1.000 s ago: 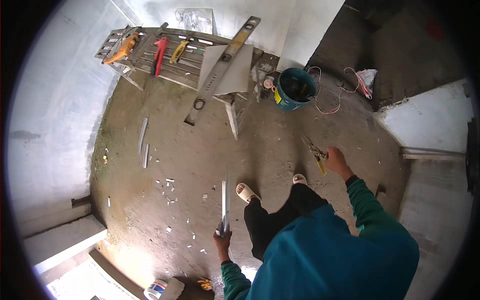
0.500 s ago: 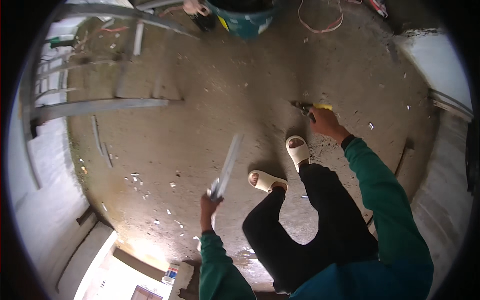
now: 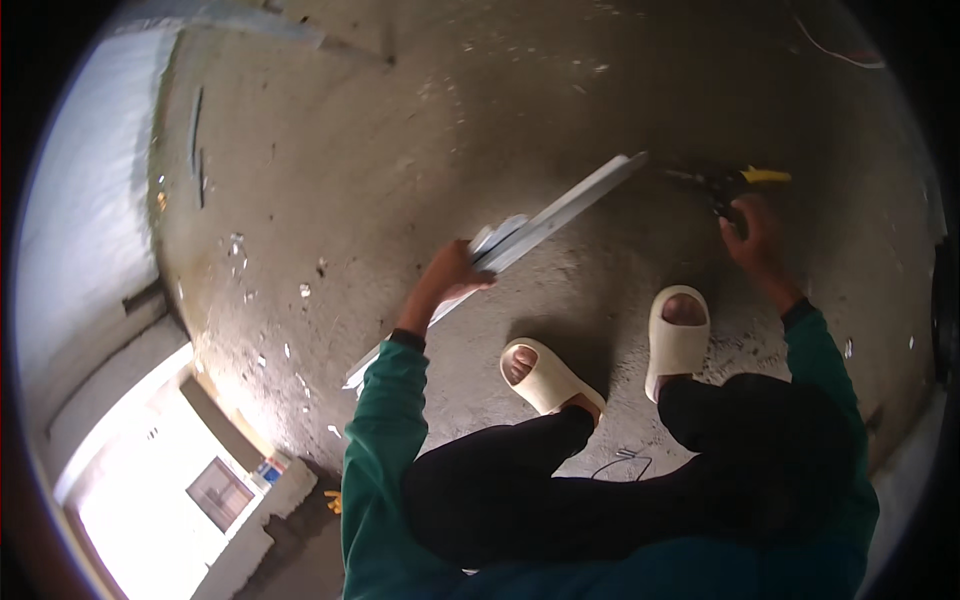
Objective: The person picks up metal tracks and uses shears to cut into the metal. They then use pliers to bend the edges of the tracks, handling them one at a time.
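Observation:
My left hand (image 3: 450, 272) is closed round a bundle of long pale metal channel strips (image 3: 565, 208), held slanting from the lower left up to the upper right above the concrete floor. My right hand (image 3: 752, 232) grips metal snips (image 3: 765, 175) with yellow on the handle; their jaws point left, near the far end of the strips, and are blurred. Below my hands are my feet in cream sandals (image 3: 545, 382), with my knees bent.
Loose metal strips (image 3: 196, 140) and small scraps (image 3: 237, 250) lie on the floor at the left, beside a white wall (image 3: 90, 190). A bright doorway (image 3: 140, 480) is at the lower left. A thin cord (image 3: 850, 55) lies at the upper right.
The view has tipped downward and I have crouched lower. My left hand has raised the strips toward the upper right; the snips have moved right in the picture. The bucket has left the view.

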A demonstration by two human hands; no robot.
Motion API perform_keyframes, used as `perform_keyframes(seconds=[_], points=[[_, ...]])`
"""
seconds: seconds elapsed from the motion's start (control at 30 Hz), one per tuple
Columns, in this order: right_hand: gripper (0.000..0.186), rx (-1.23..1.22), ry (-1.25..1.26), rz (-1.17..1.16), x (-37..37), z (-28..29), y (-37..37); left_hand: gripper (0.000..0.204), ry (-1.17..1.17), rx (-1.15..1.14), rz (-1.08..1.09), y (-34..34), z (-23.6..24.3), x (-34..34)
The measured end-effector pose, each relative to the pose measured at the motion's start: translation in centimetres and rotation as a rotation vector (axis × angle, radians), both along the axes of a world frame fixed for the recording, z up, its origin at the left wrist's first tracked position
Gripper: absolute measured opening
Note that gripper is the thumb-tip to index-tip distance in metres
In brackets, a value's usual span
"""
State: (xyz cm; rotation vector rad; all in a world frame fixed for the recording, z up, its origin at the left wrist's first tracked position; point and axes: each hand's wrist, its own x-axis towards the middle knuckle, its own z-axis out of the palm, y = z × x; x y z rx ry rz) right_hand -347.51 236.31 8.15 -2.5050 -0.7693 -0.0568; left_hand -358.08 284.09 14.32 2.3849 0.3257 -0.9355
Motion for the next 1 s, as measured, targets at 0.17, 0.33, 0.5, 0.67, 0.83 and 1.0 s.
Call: perform_keyframes(seconds=[0.17,0.33,0.5,0.67,0.83,1.0], points=[[0.025,0.129,-0.132,0.136,0.1,6.2,7.6,0.069,-0.187,-0.047,0.090,-0.7,-1.5,-1.9],[0.027,0.076,-0.092,0.313,-0.6,4.3,9.8,0.053,-0.224,0.007,0.015,-2.0,-0.8,-3.2],[0.048,-0.090,-0.053,0.089,-1.0,3.4,8.3,0.043,-0.714,0.236,0.161,-5.7,-3.7,-7.6],[0.094,-0.580,0.051,-0.132,-1.2,3.7,3.4,0.014,-0.809,0.227,0.033,-8.0,-4.3,-8.7],[0.112,-0.712,0.189,-0.121,-0.8,3.1,0.9,0.012,-0.893,0.142,0.004,-12.9,-4.7,-9.5],[0.120,-0.653,0.178,-0.153,-0.1,3.0,2.7,0.011,-0.970,0.075,-0.096,-14.6,-7.7,-11.1]])
